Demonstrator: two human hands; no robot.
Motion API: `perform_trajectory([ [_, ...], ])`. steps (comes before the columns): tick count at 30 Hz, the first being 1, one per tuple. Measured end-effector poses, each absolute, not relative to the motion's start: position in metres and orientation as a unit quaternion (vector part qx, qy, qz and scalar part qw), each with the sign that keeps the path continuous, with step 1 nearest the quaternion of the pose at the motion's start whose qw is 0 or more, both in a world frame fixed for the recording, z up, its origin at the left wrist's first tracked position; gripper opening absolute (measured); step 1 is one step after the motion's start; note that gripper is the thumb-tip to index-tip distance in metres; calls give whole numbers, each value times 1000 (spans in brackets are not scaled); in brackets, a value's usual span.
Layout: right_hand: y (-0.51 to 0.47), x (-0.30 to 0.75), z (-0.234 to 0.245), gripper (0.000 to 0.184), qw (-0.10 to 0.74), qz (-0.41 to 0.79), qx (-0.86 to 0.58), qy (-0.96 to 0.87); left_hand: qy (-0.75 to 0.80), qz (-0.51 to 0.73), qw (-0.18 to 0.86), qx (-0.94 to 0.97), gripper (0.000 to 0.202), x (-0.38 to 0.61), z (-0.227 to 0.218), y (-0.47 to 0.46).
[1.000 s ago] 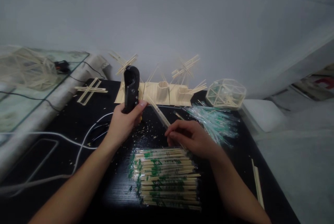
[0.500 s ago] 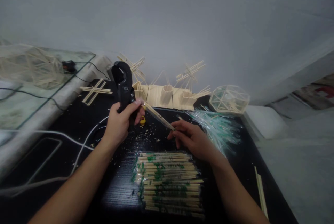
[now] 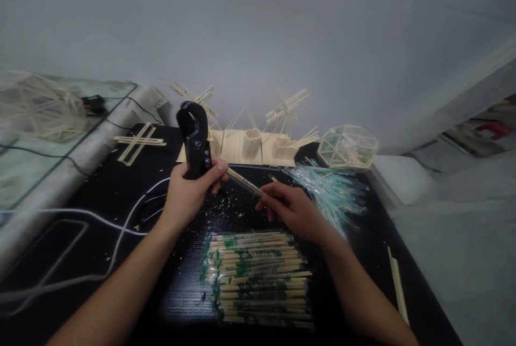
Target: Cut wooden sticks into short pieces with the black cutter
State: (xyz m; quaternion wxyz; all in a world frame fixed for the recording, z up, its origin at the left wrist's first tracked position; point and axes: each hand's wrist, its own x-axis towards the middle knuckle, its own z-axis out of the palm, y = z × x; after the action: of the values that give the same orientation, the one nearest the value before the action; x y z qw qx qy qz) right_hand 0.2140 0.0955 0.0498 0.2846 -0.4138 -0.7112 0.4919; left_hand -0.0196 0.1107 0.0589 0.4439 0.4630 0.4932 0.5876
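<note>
My left hand [image 3: 187,190] is closed around a black pipe cutter [image 3: 196,142] with a hooked jaw pointing up. Its thumb and finger also pinch one end of a pair of wrapped chopsticks [image 3: 245,181]. The other end is pinched by my right hand [image 3: 288,206], so the pair slants down to the right between both hands. Below them on the black table [image 3: 181,292] lie several wrapped chopsticks [image 3: 262,271] side by side, in clear sleeves with green print. Behind my right hand is a heap of clear and green wrappers [image 3: 334,190].
Wooden panels [image 3: 234,150] with stick-built pieces stand along the wall. A crossed stick frame [image 3: 140,143] lies at the left, a faceted stick frame [image 3: 349,147] at the back right. A white cable [image 3: 129,228] crosses the left side. Loose sticks [image 3: 398,284] lie near the right edge.
The scene has shifted slightly left in view. The cutter stands a little lower and straighter. Both hands still hold the wrapped chopsticks, with my hands slightly closer together.
</note>
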Motion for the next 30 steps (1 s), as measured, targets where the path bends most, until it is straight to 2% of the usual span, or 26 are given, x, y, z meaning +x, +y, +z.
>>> perform_trajectory([
  [7,96,213,52,16,291,479,-419,-714,531,575,406,472,28,-21,58,110],
  [18,95,213,51,19,291,468,-431,-714,491,612,437,441,20,-18,57,112],
  [30,93,208,52,21,315,537,-420,-660,491,608,437,445,20,-10,55,108],
])
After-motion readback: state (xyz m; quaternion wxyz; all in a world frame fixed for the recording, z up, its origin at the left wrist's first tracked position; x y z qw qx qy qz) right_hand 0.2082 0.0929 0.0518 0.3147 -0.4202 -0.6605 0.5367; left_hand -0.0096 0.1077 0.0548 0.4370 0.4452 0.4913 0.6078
